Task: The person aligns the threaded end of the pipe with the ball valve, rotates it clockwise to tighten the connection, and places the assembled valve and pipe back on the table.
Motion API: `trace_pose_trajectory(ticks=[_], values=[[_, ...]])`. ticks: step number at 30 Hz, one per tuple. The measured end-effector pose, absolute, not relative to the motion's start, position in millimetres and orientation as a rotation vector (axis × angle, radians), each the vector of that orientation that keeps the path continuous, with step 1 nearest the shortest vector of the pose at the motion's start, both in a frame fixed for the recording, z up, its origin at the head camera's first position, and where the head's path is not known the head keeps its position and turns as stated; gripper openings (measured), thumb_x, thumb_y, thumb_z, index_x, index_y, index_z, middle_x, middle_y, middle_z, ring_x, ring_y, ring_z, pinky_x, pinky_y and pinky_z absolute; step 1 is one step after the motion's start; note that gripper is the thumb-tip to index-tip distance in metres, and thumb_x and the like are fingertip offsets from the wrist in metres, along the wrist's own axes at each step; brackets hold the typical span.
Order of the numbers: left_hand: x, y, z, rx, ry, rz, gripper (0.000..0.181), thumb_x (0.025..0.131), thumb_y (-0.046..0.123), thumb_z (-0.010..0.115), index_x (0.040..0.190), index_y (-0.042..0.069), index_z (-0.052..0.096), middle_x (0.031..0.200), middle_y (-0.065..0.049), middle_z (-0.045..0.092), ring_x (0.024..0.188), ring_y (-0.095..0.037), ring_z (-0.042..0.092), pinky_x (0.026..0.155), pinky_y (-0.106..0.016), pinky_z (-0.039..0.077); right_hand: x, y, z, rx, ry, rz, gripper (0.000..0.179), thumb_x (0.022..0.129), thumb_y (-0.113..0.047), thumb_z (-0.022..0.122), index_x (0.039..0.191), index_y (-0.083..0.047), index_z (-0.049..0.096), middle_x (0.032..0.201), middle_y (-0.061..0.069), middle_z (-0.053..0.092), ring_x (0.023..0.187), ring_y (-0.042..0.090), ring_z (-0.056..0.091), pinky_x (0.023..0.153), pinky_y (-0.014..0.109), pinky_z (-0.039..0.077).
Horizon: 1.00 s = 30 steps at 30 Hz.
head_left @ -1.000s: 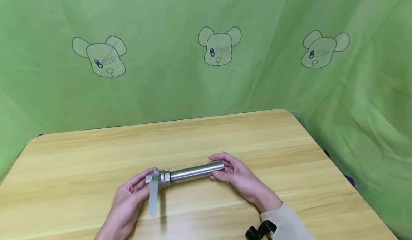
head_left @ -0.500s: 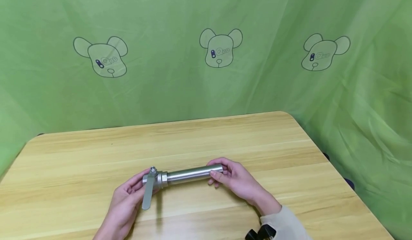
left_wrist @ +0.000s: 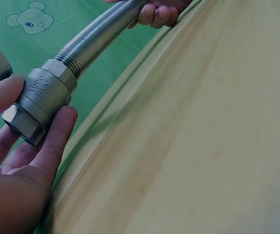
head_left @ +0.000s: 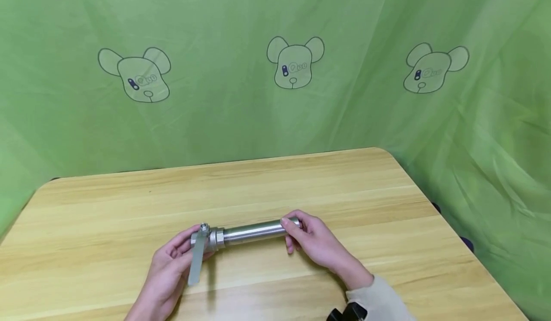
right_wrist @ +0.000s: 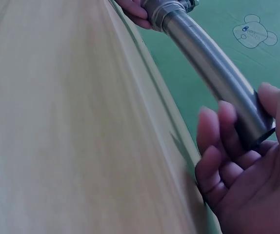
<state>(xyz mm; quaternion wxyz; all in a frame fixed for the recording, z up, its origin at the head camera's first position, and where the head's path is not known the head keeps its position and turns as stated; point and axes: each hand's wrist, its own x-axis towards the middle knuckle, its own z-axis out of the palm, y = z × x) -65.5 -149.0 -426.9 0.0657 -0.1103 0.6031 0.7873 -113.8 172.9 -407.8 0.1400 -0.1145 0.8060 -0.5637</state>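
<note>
Above the table (head_left: 344, 182), the left hand (head_left: 169, 267) grips the valve (left_wrist: 42, 96), the right hand (head_left: 317, 240) pinches the pipe (head_left: 254, 232)'s end; we'd expect stiff, weighty, slick metal (hex flats (left_wrist: 25, 124) likely hold best), thread (left_wrist: 70, 60) depth unclear.

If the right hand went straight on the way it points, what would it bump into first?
First comes the metal pipe the right hand holds; beyond it, the way over the table looks free up to the green curtain, though depth is unclear.
</note>
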Motion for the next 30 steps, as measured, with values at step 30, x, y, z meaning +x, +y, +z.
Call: trace_pose_trajectory(ticks=[30], values=[[-67.2, -150.8, -424.3, -0.36, 1.817, 2.347, 0.064, 0.095, -0.003, 0.071, 0.155, 0.001, 0.05, 0.131, 0.001, 0.076, 0.12, -0.012, 0.073, 0.104, -0.025, 0.062, -113.0, 170.7, -404.4, -0.265, 2.314, -1.744, 0.035, 0.111, -0.034, 0.062, 0.133, -0.009, 0.073, 0.081, 0.005, 0.063, 0.065, 0.01, 0.054, 0.056, 0.018, 0.049]])
